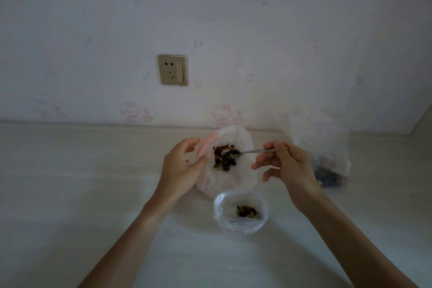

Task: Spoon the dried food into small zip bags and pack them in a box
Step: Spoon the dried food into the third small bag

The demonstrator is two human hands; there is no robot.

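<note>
Your right hand (286,163) pinched the handle of a small metal spoon (247,152) between thumb and forefinger, the other fingers loosely spread below it, and the bowl of the spoon sat loaded in the dark dried food (224,158) heaped inside the big white bag (230,177). Your left hand (183,166) had its grip curled round that bag's left rim, holding the mouth wide. Just in front of the white bag, nearer to you on the desk (93,182), a small zip bag (240,211) stood with its mouth open and only a little food at its bottom, so I judge you were part-way through filling it, with more spoonfuls wanted before it could be sealed. To your right, near the wall, a clear bag (325,154) held more dark food at its base; I could not tell whether that was a finished portion or further stock. No box showed anywhere in view, and no sealed small bags either, so sealing and packing all seemed still ahead of you.
</note>
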